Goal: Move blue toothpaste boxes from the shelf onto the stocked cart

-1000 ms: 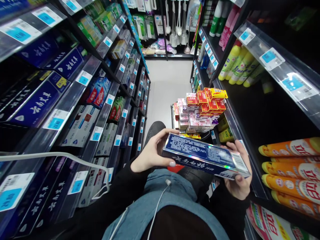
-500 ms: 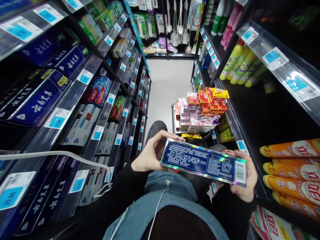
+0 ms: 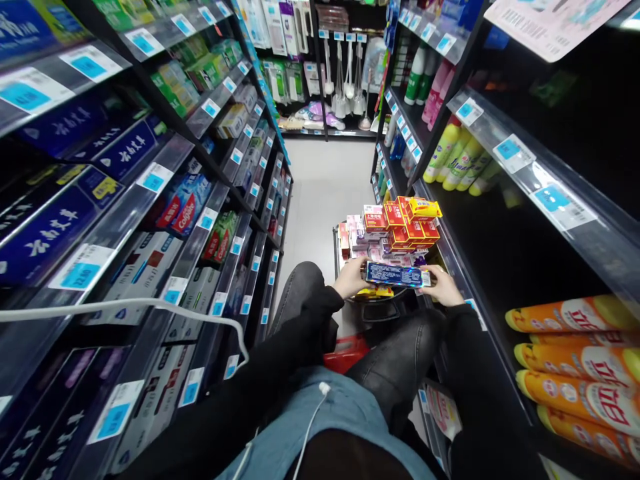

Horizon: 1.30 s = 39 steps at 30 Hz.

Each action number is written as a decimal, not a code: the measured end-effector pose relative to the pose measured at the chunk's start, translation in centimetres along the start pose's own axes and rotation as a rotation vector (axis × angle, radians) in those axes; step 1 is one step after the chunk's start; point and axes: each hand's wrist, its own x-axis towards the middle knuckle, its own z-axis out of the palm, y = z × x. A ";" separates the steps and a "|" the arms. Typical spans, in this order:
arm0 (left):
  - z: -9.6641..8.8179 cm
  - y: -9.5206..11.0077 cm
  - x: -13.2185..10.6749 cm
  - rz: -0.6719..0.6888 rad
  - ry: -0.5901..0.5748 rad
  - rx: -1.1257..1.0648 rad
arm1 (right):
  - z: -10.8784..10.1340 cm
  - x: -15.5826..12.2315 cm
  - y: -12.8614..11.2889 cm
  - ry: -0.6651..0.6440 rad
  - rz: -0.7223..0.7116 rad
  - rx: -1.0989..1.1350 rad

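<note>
Box [image 3: 393,274] gripped endwise by left hand [image 3: 351,278] and right hand [image 3: 444,285]; best kept steady, clear of cartons [image 3: 415,231] just beyond.

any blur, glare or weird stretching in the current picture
Head view: the upper-left price tag looks smeared; head view: the blue box has bright glints along its edge, its print too small to read; head view: the right-hand shelf is deeply dark inside and splays outward, probably wide-lens distortion.
</note>
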 end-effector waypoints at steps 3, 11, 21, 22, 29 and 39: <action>2.6 -2.3 3.1 -0.027 -0.015 0.097 | 0.7 3.1 3.2 0.024 0.026 -0.139; 6.5 -4.9 6.0 -0.101 0.003 0.167 | 2.7 6.8 7.0 0.066 0.161 -0.306; 7.6 -5.5 6.8 -0.194 0.004 0.241 | 4.4 6.7 8.3 0.293 0.269 -0.341; 7.6 -5.5 7.0 -0.194 0.007 0.235 | 4.4 6.6 8.3 0.297 0.284 -0.352; 8.5 -4.9 7.5 -0.164 0.040 0.226 | 4.7 5.7 8.1 0.350 0.359 -0.396; 8.5 -4.6 7.2 -0.236 0.003 0.242 | 5.7 4.9 8.9 0.411 0.342 -0.337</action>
